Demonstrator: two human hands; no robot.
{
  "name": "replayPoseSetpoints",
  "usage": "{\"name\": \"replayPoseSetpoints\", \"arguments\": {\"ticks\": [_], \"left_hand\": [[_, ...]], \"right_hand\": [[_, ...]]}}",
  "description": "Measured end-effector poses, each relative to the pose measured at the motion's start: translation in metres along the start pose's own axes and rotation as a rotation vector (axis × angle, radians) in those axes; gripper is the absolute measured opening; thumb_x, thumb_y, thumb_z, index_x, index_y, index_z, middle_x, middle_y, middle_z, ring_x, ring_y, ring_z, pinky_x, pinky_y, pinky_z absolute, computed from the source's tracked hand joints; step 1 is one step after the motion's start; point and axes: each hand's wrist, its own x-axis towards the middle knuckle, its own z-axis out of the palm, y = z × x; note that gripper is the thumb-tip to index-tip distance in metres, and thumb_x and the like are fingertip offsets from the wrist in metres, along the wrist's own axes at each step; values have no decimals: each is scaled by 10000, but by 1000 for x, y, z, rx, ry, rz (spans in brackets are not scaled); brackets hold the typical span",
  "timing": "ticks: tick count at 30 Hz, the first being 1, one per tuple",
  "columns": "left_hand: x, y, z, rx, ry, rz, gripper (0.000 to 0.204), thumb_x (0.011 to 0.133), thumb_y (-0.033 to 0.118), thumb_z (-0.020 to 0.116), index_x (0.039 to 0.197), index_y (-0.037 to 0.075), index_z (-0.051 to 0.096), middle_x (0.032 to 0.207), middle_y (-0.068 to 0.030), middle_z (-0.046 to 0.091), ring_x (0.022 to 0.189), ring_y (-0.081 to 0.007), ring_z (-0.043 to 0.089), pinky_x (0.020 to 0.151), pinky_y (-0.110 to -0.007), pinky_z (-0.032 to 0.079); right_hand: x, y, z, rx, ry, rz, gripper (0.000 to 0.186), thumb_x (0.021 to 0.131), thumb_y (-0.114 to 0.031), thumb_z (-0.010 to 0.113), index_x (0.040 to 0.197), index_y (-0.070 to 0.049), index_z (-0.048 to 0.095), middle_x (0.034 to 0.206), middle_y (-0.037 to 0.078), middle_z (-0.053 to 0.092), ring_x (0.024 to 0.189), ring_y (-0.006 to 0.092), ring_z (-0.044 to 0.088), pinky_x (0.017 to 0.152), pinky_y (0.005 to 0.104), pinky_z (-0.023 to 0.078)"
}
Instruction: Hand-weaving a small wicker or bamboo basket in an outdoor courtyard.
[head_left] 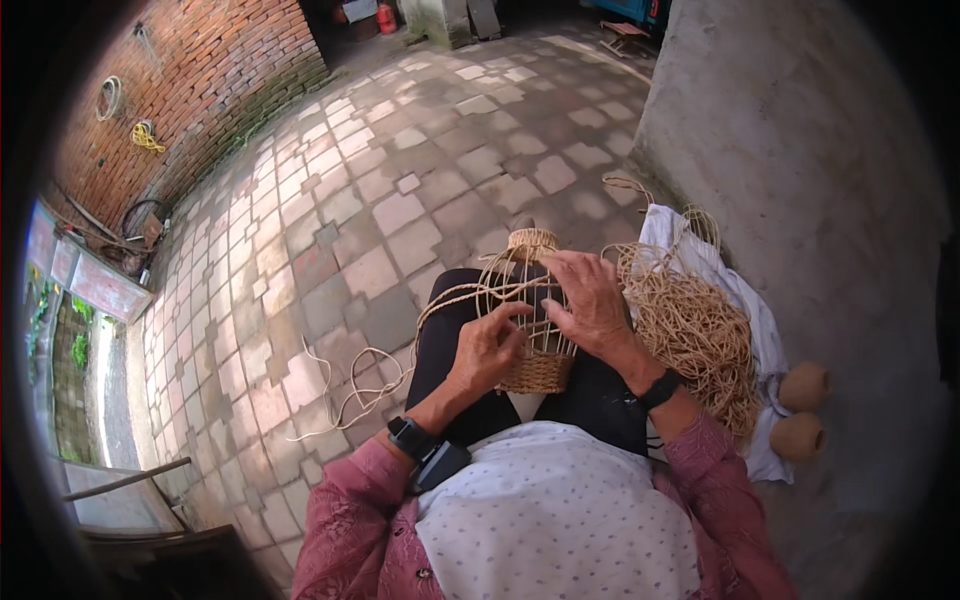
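A partly woven basket [535, 374] rests upright between my thighs, with a woven band at its bottom, upright open spokes and a small woven ring [532, 240] at the top. My left hand [490, 345] is at the basket's left side with curled fingers against the spokes. My right hand [585, 305] grips the upper right of the spokes, fingers bent over them. Twisted cords [452, 298] run leftward from the basket and trail down to loose loops [365, 385] on the paving.
A heap of cord [690, 340] lies on white cloth [767, 450] to my right, beside two round clay-coloured objects [805, 387] and a concrete wall [780, 150]. A brick wall [230, 50] with hung coils stands at back left, over a paved floor [250, 300].
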Motion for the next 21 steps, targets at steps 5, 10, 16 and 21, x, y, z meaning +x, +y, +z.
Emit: {"name": "replayPoseSetpoints", "arguments": {"ticks": [5, 10, 16, 21], "left_hand": [[-4, -5, 1, -47, 36, 41, 281, 849, 28, 592, 1129, 48, 582, 697, -53, 624, 619, -119, 634, 585, -263, 523], [-6, 7, -1, 376, 146, 70, 214, 749, 20, 582, 959, 58, 561, 659, -86, 578, 581, -220, 605, 561, -326, 486], [1, 0, -6, 447, 155, 118, 131, 749, 38, 596, 880, 24, 585, 701, -135, 623, 653, -283, 648, 619, -370, 513], [2, 4, -5, 421, 103, 109, 104, 767, 56, 600, 850, -2, 622, 757, -155, 667, 692, -288, 676, 644, -353, 532]], "right_hand": [[0, 19, 22, 172, -42, 241, 162, 771, -115, 658, 924, -80, 617, 803, 65, 625, 785, 232, 598, 814, 400, 419], [-104, 226, -46, 280, 393, 971, 86, 850, -120, 613, 894, -50, 588, 688, 5, 558, 599, 125, 515, 542, 290, 417], [-181, 204, -145, 262, -412, 1567, 392, 802, -406, 727, 836, -35, 604, 614, 7, 522, 425, 125, 429, 410, 261, 347], [-131, 95, -81, 466, -380, 654, 187, 795, -149, 692, 905, -2, 660, 678, 18, 591, 586, 82, 534, 535, 245, 434]]}}
